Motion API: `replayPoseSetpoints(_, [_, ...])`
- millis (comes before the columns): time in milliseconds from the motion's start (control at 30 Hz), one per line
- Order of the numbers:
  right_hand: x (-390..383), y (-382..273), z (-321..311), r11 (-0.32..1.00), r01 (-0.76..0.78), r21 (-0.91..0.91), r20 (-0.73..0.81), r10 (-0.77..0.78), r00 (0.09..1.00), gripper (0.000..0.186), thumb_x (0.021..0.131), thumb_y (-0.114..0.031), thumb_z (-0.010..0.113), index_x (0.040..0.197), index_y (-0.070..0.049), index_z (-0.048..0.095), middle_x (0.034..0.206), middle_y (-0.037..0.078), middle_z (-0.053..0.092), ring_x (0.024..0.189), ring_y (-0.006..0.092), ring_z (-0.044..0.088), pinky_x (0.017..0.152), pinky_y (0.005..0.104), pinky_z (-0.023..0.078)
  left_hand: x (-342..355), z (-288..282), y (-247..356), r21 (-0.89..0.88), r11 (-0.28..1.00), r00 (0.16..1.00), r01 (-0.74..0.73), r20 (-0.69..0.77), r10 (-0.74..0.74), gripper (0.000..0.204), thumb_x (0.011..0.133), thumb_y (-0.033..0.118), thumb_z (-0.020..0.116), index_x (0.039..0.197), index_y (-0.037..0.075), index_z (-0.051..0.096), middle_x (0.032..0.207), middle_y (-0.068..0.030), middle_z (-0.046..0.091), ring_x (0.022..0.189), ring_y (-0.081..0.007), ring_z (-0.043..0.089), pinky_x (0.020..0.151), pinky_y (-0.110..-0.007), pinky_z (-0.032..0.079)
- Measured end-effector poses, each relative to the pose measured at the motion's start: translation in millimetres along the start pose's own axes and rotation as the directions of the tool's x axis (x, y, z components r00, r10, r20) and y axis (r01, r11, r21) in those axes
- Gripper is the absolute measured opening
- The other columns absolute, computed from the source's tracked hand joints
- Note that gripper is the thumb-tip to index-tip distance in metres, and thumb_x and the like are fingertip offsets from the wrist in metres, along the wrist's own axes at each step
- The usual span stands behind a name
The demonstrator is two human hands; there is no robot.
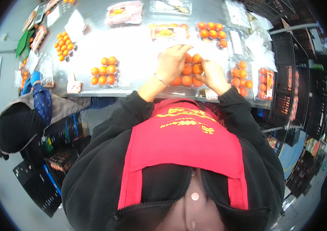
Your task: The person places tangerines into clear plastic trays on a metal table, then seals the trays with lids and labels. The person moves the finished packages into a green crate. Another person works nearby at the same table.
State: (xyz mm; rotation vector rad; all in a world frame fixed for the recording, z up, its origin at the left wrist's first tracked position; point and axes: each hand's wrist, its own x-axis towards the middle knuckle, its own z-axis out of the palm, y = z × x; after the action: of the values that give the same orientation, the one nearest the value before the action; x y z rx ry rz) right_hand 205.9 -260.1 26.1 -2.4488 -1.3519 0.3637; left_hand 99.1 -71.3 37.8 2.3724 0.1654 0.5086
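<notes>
In front of me on the shiny metal table is a clear plastic tray of round orange-red fruits [186, 80]. My left hand [172, 62] is at its far left side, fingers bent and closed over the edge. Along the right side, my right hand [214, 76] has its thumb and fingers curled at the rim. Glare on the table washes out the tray's far edge. Just beyond stands a labelled tray of the same fruit [167, 32]. Another filled tray [212, 34] lies to its right.
More fruit trays stand left [103, 71] and right [241, 78]; a labelled one [266, 84] is by the table's right end. Black crates [283, 73] are stacked beyond that end. A co-worker's blue-gloved hand [35, 77] is at the far left.
</notes>
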Motion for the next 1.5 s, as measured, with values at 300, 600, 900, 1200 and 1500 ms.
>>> replayPoseSetpoints(300, [-13.8,8.8,1.3,0.996,-0.013,0.083,-0.115,0.023,0.993,0.04,0.08,-0.028,0.083,0.105,0.0,0.067,0.088,0.016,0.068,0.082,0.0355,0.068,0.074,0.0448,0.054,35.1,2.1,-64.7,0.05,0.988,0.972,-0.147,-0.179,0.154,0.043,0.087,-0.007,0.054,0.126,0.005,0.065,0.124,-0.0169,0.068,0.117,-0.037,0.063,0.104,-0.045,0.049])
replayPoseSetpoints(600, [29.0,-5.7,-4.1,0.99,0.132,0.05,-0.285,-0.113,0.952,0.05,0.09,-0.026,0.076,0.132,-0.003,0.06,0.127,0.02,0.063,0.117,0.0367,0.061,0.097,0.0441,0.05,32.8,21.1,-125.6,0.148,0.986,0.973,-0.079,0.226,0.044,0.05,0.092,-0.001,0.055,0.14,0.008,0.06,0.135,-0.0162,0.066,0.127,-0.0349,0.061,0.11,-0.044,0.046])
replayPoseSetpoints(900, [92.4,7.1,58.2,0.984,-0.113,-0.136,-0.289,0.07,0.955,0.064,0.095,-0.053,0.065,0.135,-0.003,0.062,0.145,0.022,0.053,0.14,0.0343,0.046,0.112,0.0618,0.03,66.5,14.1,-134.4,-0.125,0.987,0.984,-0.105,0.128,0.12,0.046,0.089,-0.007,0.053,0.132,0.005,0.064,0.134,-0.013,0.066,0.127,-0.0331,0.06,0.11,-0.045,0.045])
replayPoseSetpoints(1200, [82.8,9.6,34.1,0.998,0.011,0.057,-0.399,0.013,0.917,0.049,0.094,-0.036,0.072,0.129,-0.004,0.064,0.143,0.023,0.054,0.139,0.0382,0.045,0.111,0.06,0.027,81.6,17.0,-117.7,0.059,0.973,0.972,-0.225,0.082,0.219,0.046,0.081,-0.01,0.056,0.123,0.007,0.067,0.128,-0.0091,0.066,0.121,-0.0331,0.06,0.1,-0.042,0.052])
replayPoseSetpoints(1500, [74.7,17.1,-5.1,0.945,0.051,0.322,-0.449,0.105,0.888,0.03,0.092,-0.02,0.073,0.118,-0.005,0.07,0.13,0.014,0.065,0.125,0.0324,0.058,0.104,0.0439,0.045,78.1,11.7,-100.9,0.108,0.971,0.977,-0.211,0.066,0.205,0.047,0.082,-0.011,0.055,0.125,0.005,0.066,0.13,-0.0116,0.066,0.126,-0.0346,0.058,0.107,-0.045,0.046])
